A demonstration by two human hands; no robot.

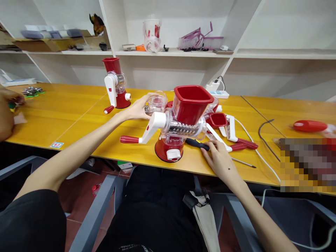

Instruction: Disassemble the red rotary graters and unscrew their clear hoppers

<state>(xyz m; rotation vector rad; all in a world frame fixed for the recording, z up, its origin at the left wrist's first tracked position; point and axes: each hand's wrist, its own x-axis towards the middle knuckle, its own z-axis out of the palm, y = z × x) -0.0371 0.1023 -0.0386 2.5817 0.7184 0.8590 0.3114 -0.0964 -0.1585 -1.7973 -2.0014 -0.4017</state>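
Observation:
A red and white rotary grater [193, 108] stands upright near the table's front edge, its crank pointing left and a metal drum inside its clear housing. Behind it, on the left, my left hand [139, 107] curls its fingers around a clear plastic grater housing [158, 102]; the grater partly hides that part. My right hand [222, 159] lies low on the table to the grater's right. Its fingers close over the middle of a screwdriver [196, 144], whose dark handle sticks out to the left and whose shaft shows to the right.
Another assembled grater [115, 84] stands at the back left. Loose red hoppers [219, 120] and crank handles [243, 145] lie right of centre, beside a white cable [248, 134]. A power strip [219, 94] is behind. Another person's hand [12, 96] is at the far left.

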